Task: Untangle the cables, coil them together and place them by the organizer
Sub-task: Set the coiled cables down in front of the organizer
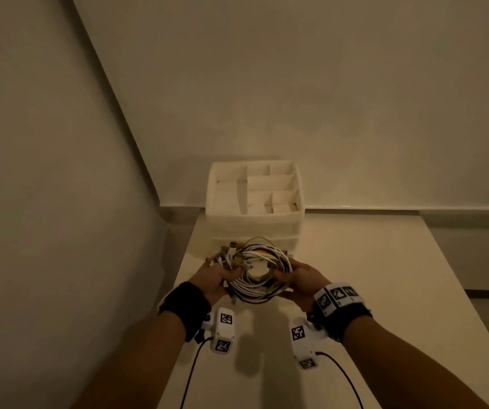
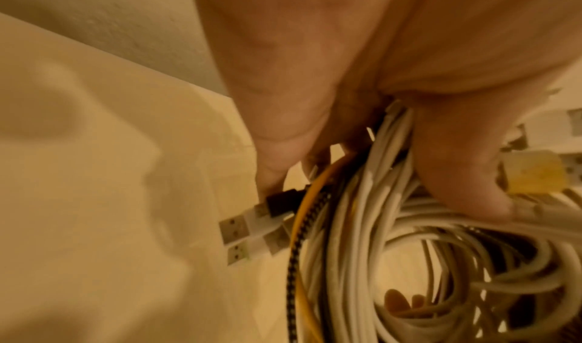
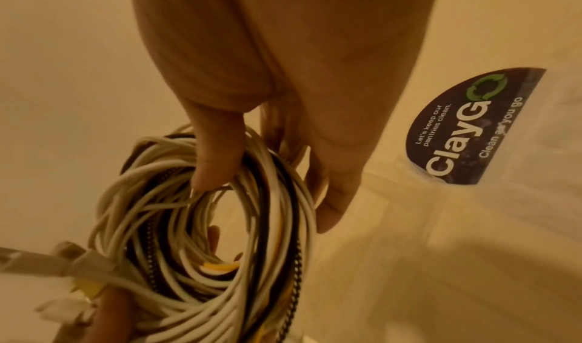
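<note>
A round coil of cables (image 1: 259,273), mostly white with yellow and black-braided strands, hangs just above the table in front of the white organizer (image 1: 255,215). My left hand (image 1: 218,278) grips the coil's left side, where several USB plugs (image 1: 227,255) stick out. My right hand (image 1: 295,280) grips the right side, thumb through the loop. The left wrist view shows the coil (image 2: 378,236) pinched under my thumb, with USB plugs (image 2: 239,229) beside it. In the right wrist view my thumb and fingers curl round the coil (image 3: 220,224).
The organizer has several open compartments and stands at the table's far end against the wall. A wall runs close along the left. A dark "clayGo" sticker (image 3: 466,129) lies on the table (image 1: 355,290) to the right. Wrist-camera leads trail toward me.
</note>
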